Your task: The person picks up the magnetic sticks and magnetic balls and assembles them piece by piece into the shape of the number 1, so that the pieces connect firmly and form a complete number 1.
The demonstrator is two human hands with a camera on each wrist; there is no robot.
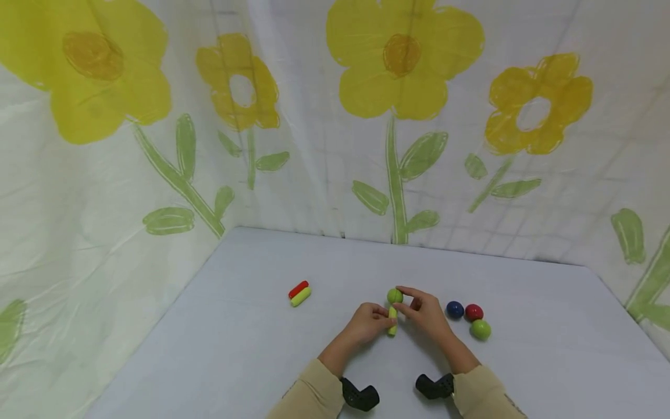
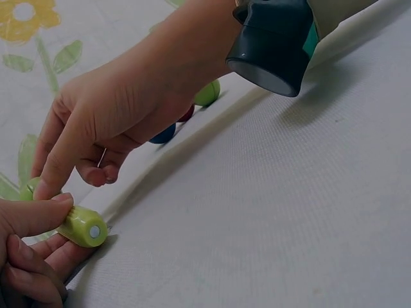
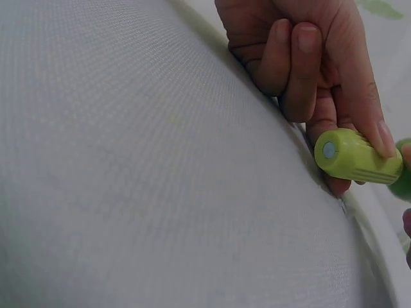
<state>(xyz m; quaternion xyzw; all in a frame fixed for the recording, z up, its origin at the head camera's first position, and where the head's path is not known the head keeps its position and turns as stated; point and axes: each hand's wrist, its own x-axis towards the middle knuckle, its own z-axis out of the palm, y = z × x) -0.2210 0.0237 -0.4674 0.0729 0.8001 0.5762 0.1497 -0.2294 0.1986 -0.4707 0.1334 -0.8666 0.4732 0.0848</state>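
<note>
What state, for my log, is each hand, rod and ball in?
Left hand: pinching
Right hand: pinching
Held lime rod: in left hand
Held green ball: in right hand, at rod's end
Red rod: lying ungripped
Other lime rod: lying beside red rod
Blue ball: resting ungripped
Red ball: resting ungripped
Other green ball: resting ungripped

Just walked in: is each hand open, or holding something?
Left hand: holding a yellow-green rod.
Right hand: holding a green ball at the rod's end.

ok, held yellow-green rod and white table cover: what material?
Held yellow-green rod: probably molded plastic, smooth with soft sheen and side grooves; the pale grey disc in its end may be metal. White table cover: matte, likely woven fabric given its fine grid texture, possibly textured vinyl.
</note>
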